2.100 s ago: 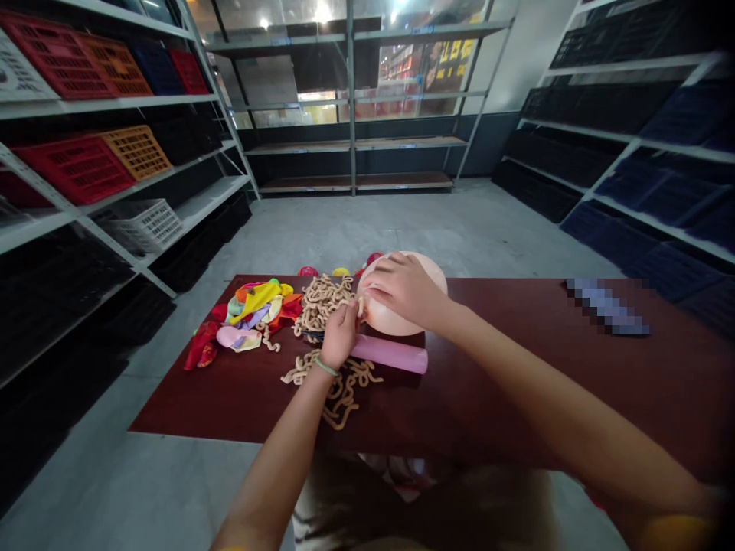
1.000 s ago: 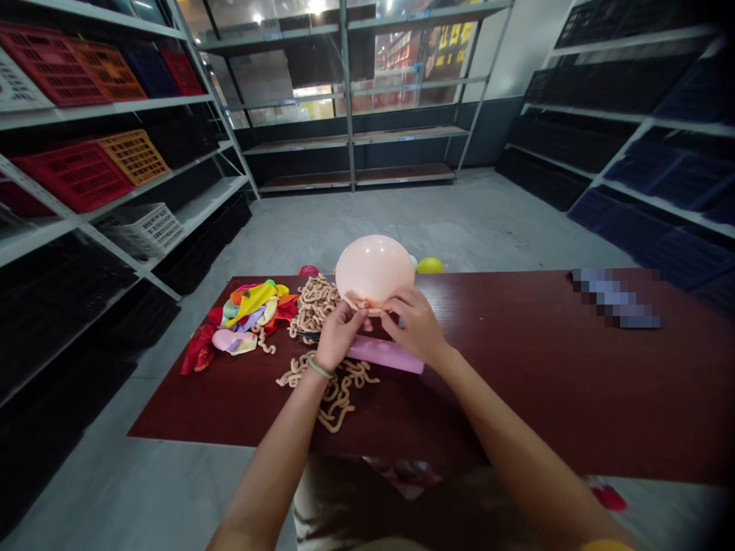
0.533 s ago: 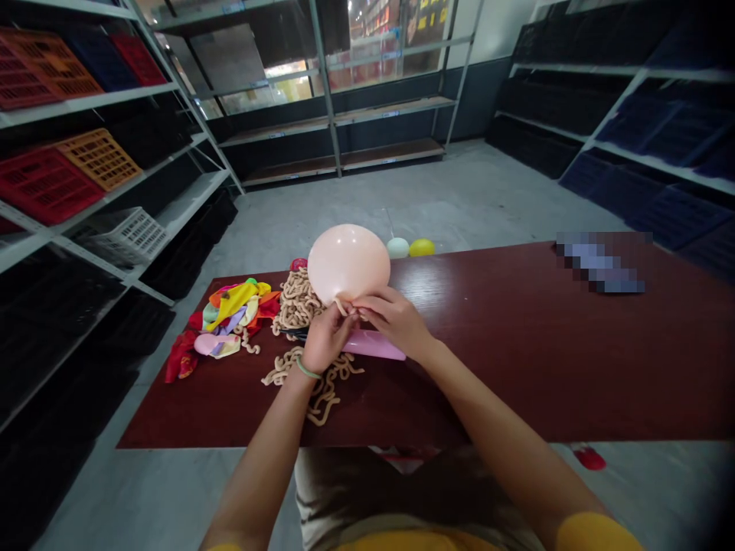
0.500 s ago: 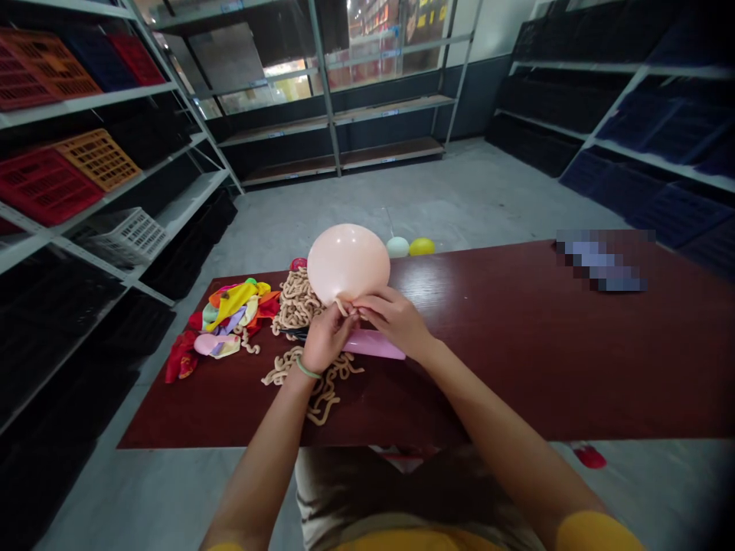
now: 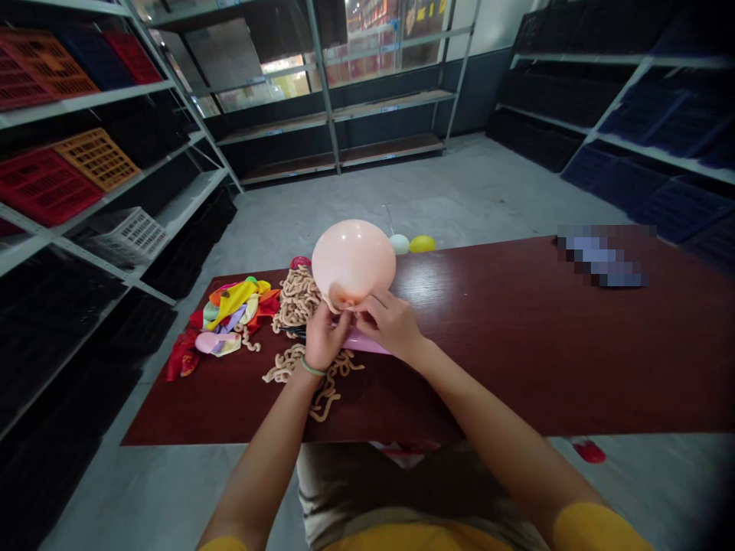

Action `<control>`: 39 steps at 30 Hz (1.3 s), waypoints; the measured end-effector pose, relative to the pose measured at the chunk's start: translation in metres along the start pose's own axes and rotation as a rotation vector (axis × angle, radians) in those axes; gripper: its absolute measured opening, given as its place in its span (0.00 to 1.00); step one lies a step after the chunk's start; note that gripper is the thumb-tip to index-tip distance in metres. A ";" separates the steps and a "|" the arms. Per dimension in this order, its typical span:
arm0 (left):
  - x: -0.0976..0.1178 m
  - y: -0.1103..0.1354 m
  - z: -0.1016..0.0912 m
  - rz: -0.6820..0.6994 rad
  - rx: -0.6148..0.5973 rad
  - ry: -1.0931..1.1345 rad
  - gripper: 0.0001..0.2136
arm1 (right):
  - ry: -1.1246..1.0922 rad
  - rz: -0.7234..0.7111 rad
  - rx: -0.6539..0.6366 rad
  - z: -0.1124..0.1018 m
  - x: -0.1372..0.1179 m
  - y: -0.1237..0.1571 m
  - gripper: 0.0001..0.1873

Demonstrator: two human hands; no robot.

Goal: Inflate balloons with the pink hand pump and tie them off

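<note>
An inflated peach balloon [image 5: 353,256] stands above the table with its neck end toward me. My left hand [image 5: 327,335] is closed in a pinch at the left of the neck, where a short beige strand [image 5: 331,303] shows against the balloon. From the other side, the fingers of my right hand [image 5: 390,323] pinch at the neck too. The knot area is partly hidden by my fingertips. Under my hands lies a pink pump-like tube [image 5: 367,344], partly covered. Beside my left hand are a heap of curly beige strands [image 5: 298,298] and a looser bunch [image 5: 284,366].
Limp coloured balloons [image 5: 233,310] lie on the left of the dark red table [image 5: 517,344]. A pixelated object [image 5: 602,256] is at the far right. Pale and yellow balloons [image 5: 422,243] show beyond the back edge. Shelves with crates [image 5: 51,184] line the sides.
The balloon has shifted slightly right and tipped, so its neck end shows more. My right hand has moved a little left, covering more of the pink tube's right end.
</note>
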State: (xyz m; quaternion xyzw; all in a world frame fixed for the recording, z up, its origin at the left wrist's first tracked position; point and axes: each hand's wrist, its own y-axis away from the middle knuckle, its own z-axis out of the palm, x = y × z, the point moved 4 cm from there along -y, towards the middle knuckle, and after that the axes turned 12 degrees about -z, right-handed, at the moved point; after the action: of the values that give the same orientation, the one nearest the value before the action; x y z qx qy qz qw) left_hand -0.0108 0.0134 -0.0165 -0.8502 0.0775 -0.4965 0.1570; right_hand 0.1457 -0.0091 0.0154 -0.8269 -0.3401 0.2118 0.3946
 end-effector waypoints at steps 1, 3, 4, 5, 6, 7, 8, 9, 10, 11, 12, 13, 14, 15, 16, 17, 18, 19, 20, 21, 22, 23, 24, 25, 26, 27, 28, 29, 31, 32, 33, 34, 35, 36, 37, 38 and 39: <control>-0.001 0.001 0.000 -0.002 0.015 0.002 0.08 | -0.010 0.022 0.008 0.001 0.000 0.000 0.06; 0.000 0.003 0.000 0.000 0.045 0.006 0.08 | -0.048 0.061 0.013 0.004 0.000 0.001 0.05; 0.000 0.004 0.000 0.002 0.058 0.006 0.08 | -0.070 0.075 0.015 0.006 -0.001 0.001 0.05; 0.001 0.005 0.001 0.003 0.069 0.006 0.08 | -0.089 0.083 0.019 0.007 -0.001 0.001 0.05; 0.001 0.005 0.001 0.003 0.078 0.003 0.08 | -0.105 0.088 0.023 0.008 -0.001 0.001 0.05; 0.001 0.005 0.001 0.001 0.085 -0.004 0.08 | -0.116 0.091 0.025 0.008 -0.002 0.001 0.05; 0.001 0.005 0.001 0.000 0.091 -0.014 0.09 | -0.125 0.091 0.025 0.007 -0.002 0.001 0.05; 0.000 0.005 0.001 0.003 0.094 -0.024 0.09 | -0.131 0.090 0.023 0.007 -0.002 0.001 0.05; -0.001 0.004 0.001 0.012 0.096 -0.033 0.09 | -0.137 0.090 0.019 0.005 -0.002 0.000 0.05; -0.003 0.003 0.001 0.028 0.098 -0.043 0.09 | -0.145 0.088 0.013 0.003 -0.002 0.000 0.05; -0.004 0.003 0.000 0.053 0.107 -0.053 0.09 | -0.158 0.081 0.004 0.001 -0.002 -0.001 0.05; -0.005 0.003 -0.001 0.084 0.119 -0.065 0.09 | -0.178 0.072 -0.006 -0.002 -0.002 -0.002 0.05; -0.006 0.002 -0.003 0.119 0.133 -0.078 0.09 | -0.208 0.065 -0.014 -0.004 -0.002 -0.003 0.05; -0.007 0.002 -0.004 0.160 0.141 -0.090 0.09 | -0.248 0.060 -0.017 -0.007 -0.001 -0.005 0.04; -0.007 0.003 -0.006 0.201 0.145 -0.100 0.08 | -0.296 0.058 -0.021 -0.009 0.000 -0.006 0.04; -0.006 0.003 -0.007 0.240 0.141 -0.104 0.07 | -0.349 0.058 -0.029 -0.011 0.001 -0.007 0.04; -0.006 0.003 -0.008 0.275 0.130 -0.107 0.06 | -0.400 0.060 -0.040 -0.012 0.002 -0.008 0.05; -0.006 0.004 -0.009 0.302 0.117 -0.111 0.05 | -0.448 0.064 -0.057 -0.013 0.004 -0.008 0.07; -0.005 0.004 -0.009 0.322 0.110 -0.116 0.04 | -0.494 0.068 -0.078 -0.013 0.005 -0.008 0.08; -0.005 0.004 -0.010 0.334 0.106 -0.124 0.04 | -0.535 0.071 -0.100 -0.013 0.006 -0.008 0.09; -0.004 0.004 -0.010 0.341 0.104 -0.135 0.04 | -0.572 0.079 -0.117 -0.012 0.008 -0.008 0.10; -0.004 0.004 -0.011 0.348 0.100 -0.147 0.04 | -0.603 0.088 -0.126 -0.011 0.009 -0.007 0.11; -0.003 0.004 -0.011 0.356 0.096 -0.159 0.05 | -0.625 0.097 -0.134 -0.011 0.011 -0.007 0.11; -0.001 0.004 -0.011 0.365 0.088 -0.173 0.05 | -0.637 0.103 -0.141 -0.010 0.012 -0.006 0.11; 0.000 0.004 -0.011 0.378 0.077 -0.187 0.05 | -0.640 0.104 -0.148 -0.009 0.014 -0.006 0.10; 0.001 0.003 -0.012 0.391 0.067 -0.200 0.05 | -0.635 0.100 -0.156 -0.008 0.015 -0.005 0.10; 0.003 0.003 -0.012 0.403 0.056 -0.211 0.05 | -0.624 0.090 -0.163 -0.008 0.016 -0.004 0.10; 0.004 0.003 -0.013 0.414 0.045 -0.218 0.06 | -0.608 0.074 -0.170 -0.008 0.017 -0.004 0.09; 0.006 0.001 -0.014 0.426 0.018 -0.221 0.06 | -0.563 0.030 -0.184 -0.008 0.017 -0.003 0.09; 0.006 0.001 -0.014 0.429 0.005 -0.220 0.06 | -0.532 0.005 -0.188 -0.009 0.017 -0.003 0.09; 0.007 0.000 -0.014 0.431 -0.007 -0.220 0.06 | -0.497 -0.020 -0.189 -0.010 0.015 -0.004 0.10; 0.007 0.000 -0.014 0.431 -0.013 -0.220 0.06 | -0.457 -0.045 -0.190 -0.011 0.013 -0.004 0.11; 0.007 0.000 -0.014 0.428 -0.011 -0.218 0.06 | -0.411 -0.064 -0.185 -0.012 0.011 -0.004 0.11; 0.007 0.000 -0.014 0.421 -0.007 -0.213 0.06 | -0.361 -0.076 -0.179 -0.013 0.009 -0.005 0.11; 0.007 0.000 -0.014 0.408 -0.002 -0.204 0.06 | -0.309 -0.082 -0.168 -0.014 0.007 -0.005 0.11; 0.008 0.000 -0.013 0.390 0.001 -0.191 0.05 | -0.256 -0.081 -0.156 -0.014 0.006 -0.006 0.11; 0.008 0.000 -0.012 0.368 0.005 -0.176 0.05 | -0.203 -0.076 -0.140 -0.014 0.004 -0.006 0.10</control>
State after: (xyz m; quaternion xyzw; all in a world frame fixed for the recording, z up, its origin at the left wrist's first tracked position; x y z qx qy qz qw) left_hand -0.0176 0.0087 -0.0042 -0.8614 0.2163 -0.3834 0.2532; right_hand 0.1550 -0.0102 0.0282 -0.8131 -0.4235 0.2551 0.3074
